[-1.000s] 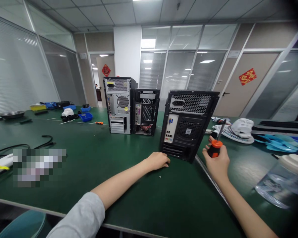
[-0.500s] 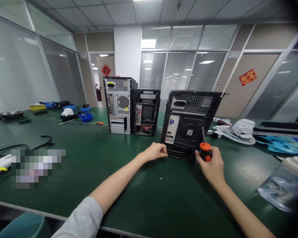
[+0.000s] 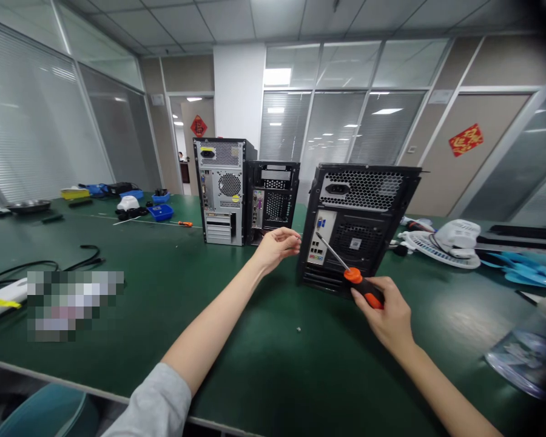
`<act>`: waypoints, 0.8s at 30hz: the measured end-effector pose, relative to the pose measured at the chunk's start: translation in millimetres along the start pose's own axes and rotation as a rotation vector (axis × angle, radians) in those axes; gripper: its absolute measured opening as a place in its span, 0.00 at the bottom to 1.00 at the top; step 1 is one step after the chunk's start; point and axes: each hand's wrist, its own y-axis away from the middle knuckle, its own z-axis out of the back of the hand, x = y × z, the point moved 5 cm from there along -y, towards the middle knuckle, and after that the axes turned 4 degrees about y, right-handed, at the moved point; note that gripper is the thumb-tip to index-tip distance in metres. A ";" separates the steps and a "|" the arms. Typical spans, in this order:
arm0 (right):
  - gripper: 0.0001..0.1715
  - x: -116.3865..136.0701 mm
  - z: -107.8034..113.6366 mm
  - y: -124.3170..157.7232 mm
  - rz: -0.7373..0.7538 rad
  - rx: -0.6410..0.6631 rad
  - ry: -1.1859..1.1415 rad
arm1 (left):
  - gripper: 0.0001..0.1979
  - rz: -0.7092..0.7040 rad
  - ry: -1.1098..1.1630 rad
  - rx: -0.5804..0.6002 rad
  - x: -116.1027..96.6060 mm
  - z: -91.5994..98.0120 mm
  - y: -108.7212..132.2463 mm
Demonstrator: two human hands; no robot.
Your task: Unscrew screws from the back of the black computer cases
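Observation:
A black computer tower (image 3: pixel 382 227) stands upright with its rear panel facing me. My right hand (image 3: pixel 389 312) grips an orange-and-black screwdriver (image 3: pixel 364 288) in front of the panel's lower right. Its shaft slants up and left, and its tip appears near the blue video port; whether it touches cannot be told. Just left of this tower's edge is my left hand (image 3: pixel 278 249), raised off the table with thumb and fingertips drawn together. Anything pinched there is too small to make out. A tiny screw-like piece (image 3: pixel 299 329) lies on the green table (image 3: pixel 255 364) in front.
Behind my left hand stand a silver-backed tower (image 3: pixel 218 188) and a smaller black tower (image 3: pixel 282 182). To the right are a white fan part (image 3: pixel 455 237), blue fan blades (image 3: pixel 523 264) and a clear plastic jar (image 3: pixel 519 352). Blue trays (image 3: pixel 161 212) and another screwdriver (image 3: pixel 185 224) lie left.
The screwdriver has tipped over to the left, from nearly upright to slanting across the rear panel. My left hand has risen from the tower's lower corner, and its fingers have extended somewhat.

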 end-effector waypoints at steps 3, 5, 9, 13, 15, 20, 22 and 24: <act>0.12 5.7 3.0 0.2 0.069 -0.034 0.035 | 0.26 0.006 0.103 0.002 1.7 -0.5 0.5; 0.12 7.9 5.6 1.5 0.121 -0.069 0.059 | 0.25 -0.002 0.133 0.025 1.6 -2.8 1.4; 0.13 10.8 9.8 5.6 0.222 -0.120 0.112 | 0.27 0.005 0.181 0.028 1.1 -7.6 3.7; 0.14 15.2 11.2 7.3 0.317 -0.143 0.157 | 0.28 0.015 0.236 -0.013 0.8 -9.4 5.2; 0.14 17.6 11.4 7.2 0.358 -0.157 0.170 | 0.28 0.003 0.260 -0.008 -0.1 -9.8 5.4; 0.16 20.5 10.9 7.3 0.401 -0.175 0.203 | 0.25 -0.010 0.257 0.015 -0.6 -9.2 5.5; 0.16 21.3 10.8 7.7 0.410 -0.171 0.212 | 0.23 -0.013 0.246 0.030 -0.3 -9.5 5.4; 0.16 22.3 10.6 8.0 0.417 -0.163 0.218 | 0.22 -0.014 0.235 0.041 -0.2 -10.0 5.3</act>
